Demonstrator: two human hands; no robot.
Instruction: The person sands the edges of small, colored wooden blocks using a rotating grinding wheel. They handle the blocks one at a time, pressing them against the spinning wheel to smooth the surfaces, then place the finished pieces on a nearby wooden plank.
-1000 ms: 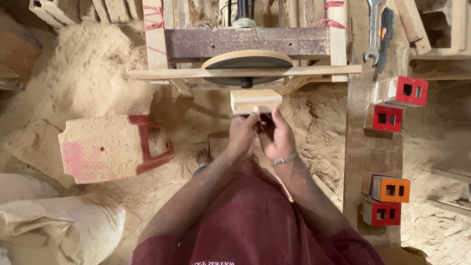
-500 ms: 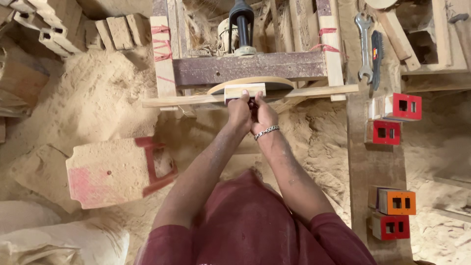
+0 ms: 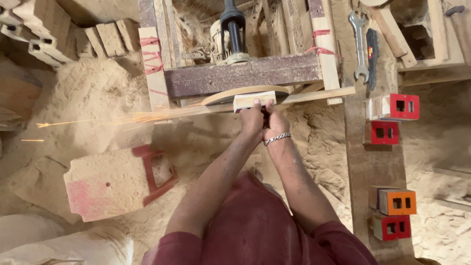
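Both hands, the left hand and right hand, had pushed a small pale wooden block forward from chest level onto the edge of the spinning sanding disc, fingers clamped tight around it. Sparks now streamed left over the sawdust, a sign that grinding had begun. Painted red boxes stood on the plank to the right.

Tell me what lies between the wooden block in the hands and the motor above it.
In the head view, the sanding disc sits against the wooden block, then a dark wooden crossbeam below the motor. Both the left hand and right hand grip the block.
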